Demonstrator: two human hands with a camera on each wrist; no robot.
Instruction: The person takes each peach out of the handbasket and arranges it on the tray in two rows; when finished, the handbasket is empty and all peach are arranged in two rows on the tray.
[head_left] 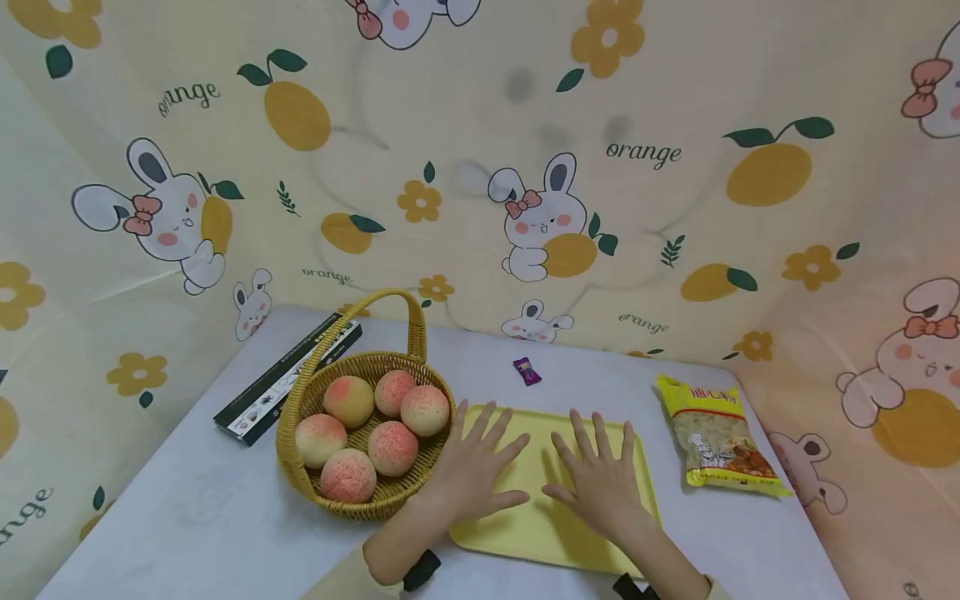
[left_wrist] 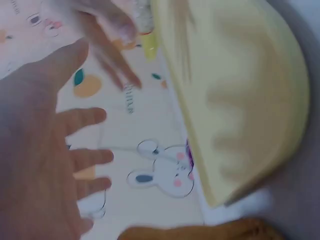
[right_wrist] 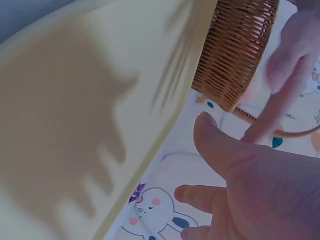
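Black box: a long flat black cardboard box [head_left: 288, 377] with white print lies at about ten o'clock on the pale table [head_left: 187, 517], near the back wall's rabbit-and-orange cloth.

Basket: a round woven wicker basket [head_left: 330, 492] with an arched handle stands at nine o'clock from the hands, holding six pink-and-cream peaches [head_left: 348, 401]. Its rim touches, or all but touches, the tray's left edge.

Left hand: the left hand [head_left: 474, 471] lies palm down over the left part of a flat rectangular yellow plastic tray [head_left: 525, 521], fingers straight and spread apart, gripping nothing. The wrist view suggests it hovers just above the surface; I cannot tell whether it touches.

Tray: it sits at the table's centre, bare but for the hands above it.

Right hand: the right hand [head_left: 600, 482] is palm down over the tray's middle, fingers spread wide, holding nothing.

Candy: a small purple wrapped sweet [head_left: 527, 371] lies at twelve o'clock, beyond the tray.

Packet: a yellow plastic snack bag [head_left: 716, 437] lies at three o'clock, just beside the tray.

Step in hand: I judge both hands are idle over the tray, with nothing picked up.

Next move: the peaches are nearest the left hand; a reach toward nine o'clock would need a gentle, rounded grip.
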